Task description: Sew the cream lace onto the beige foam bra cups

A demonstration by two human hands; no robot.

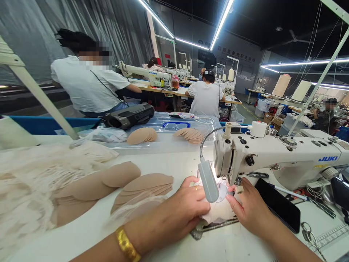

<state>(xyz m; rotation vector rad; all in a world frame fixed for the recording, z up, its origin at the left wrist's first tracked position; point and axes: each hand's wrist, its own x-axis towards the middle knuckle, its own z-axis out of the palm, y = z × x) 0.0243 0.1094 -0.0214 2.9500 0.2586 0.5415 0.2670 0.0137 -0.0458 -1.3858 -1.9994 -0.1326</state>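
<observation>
Your left hand (188,203) lies over the left side of the pale, thin fabric piece (214,215); your right hand (253,207) borders its right side, thumb on the cloth. Cannot tell whether either hand pinches or only presses. Hands flank the needle area of the white metal sewing machine (272,154), probably to keep the fabric flat. Grey gooseneck lamp (208,181) hangs just above, presumably for close light. Left: smooth beige oval pads (148,183), fanned in overlapping layers, likely for easy pickup; beside them, soft, openwork cream lace (24,189). Right: glossy black phone (278,203), flat, rectangular.
</observation>
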